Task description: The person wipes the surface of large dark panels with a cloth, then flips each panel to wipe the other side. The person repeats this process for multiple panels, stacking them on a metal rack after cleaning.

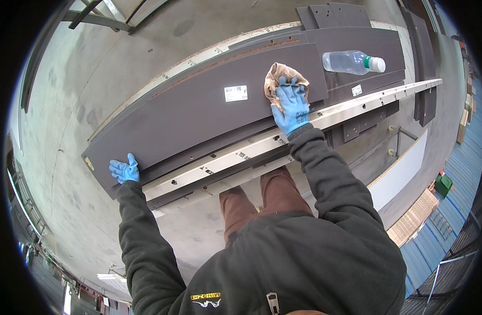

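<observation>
A long dark grey panel (pixel 199 110) lies in front of me on top of other panels. My right hand (pixel 292 107), in a blue glove, presses a crumpled tan cloth (pixel 276 79) flat against the panel near its right end. The fingers lie on the cloth, which bunches around them. At the panel's left end rests my left hand (pixel 125 169), also gloved in blue, its thumb and fingers spread and holding nothing. A white label (pixel 236 93) sticks to the panel left of the cloth, and a small yellow sticker (pixel 89 163) is at the left end.
Right of the cloth, a clear bottle (pixel 346 62) with a white cap lies on its side on other panels. A long whitish beam (pixel 251 149) runs between the panel and my legs. More grey panels (pixel 420 68) stand at the right; a metal frame (pixel 102 20) is at the upper left.
</observation>
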Demonstrator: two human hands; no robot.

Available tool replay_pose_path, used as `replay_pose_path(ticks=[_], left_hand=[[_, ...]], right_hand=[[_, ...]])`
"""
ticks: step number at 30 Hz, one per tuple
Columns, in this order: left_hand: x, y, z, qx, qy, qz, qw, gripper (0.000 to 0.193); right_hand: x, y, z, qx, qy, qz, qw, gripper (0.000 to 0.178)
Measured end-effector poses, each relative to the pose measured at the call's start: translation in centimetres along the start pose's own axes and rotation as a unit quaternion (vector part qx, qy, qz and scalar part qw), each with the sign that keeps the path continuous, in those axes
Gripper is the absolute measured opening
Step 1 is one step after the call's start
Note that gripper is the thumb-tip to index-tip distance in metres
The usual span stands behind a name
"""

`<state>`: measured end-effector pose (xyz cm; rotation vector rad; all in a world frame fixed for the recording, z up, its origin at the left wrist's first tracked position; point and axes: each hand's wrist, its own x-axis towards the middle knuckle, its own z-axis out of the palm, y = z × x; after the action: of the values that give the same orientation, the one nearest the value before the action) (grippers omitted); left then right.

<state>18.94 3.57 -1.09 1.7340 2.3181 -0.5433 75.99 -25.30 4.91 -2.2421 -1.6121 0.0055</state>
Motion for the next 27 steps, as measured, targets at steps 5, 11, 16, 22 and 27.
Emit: replay_pose_path(ticks=[5, 11, 16, 22, 27], left_hand=[[0.1, 0.0, -0.2, 0.007, -0.004, -0.003, 1.0, 0.118], [0.1, 0.1, -0.1, -0.006, -0.006, -0.009, 1.0, 0.119], [0.2, 0.1, 0.0, 0.002, -0.009, -0.007, 1.0, 0.119], [0.3, -0.1, 0.2, 0.012, -0.004, -0.009, 1.0, 0.117], [0.3, -0.2, 0.2, 0.013, 0.001, -0.01, 1.0, 0.117]], right_hand=[[6.7, 7.4, 0.8, 0.014, 0.046, 0.079, 0.996, 0.051], [6.0, 1.8, 0.5, 0.022, -0.002, 0.111, 0.994, 0.052], [0.9, -3.2, -1.3, 0.158, -0.058, 0.043, 0.985, 0.06], [5.3, 5.1, -4.0, 0.233, 0.072, 0.443, 0.863, 0.027], [10.2, 8.2, -2.4, 0.307, -0.077, 0.612, 0.725, 0.021]])
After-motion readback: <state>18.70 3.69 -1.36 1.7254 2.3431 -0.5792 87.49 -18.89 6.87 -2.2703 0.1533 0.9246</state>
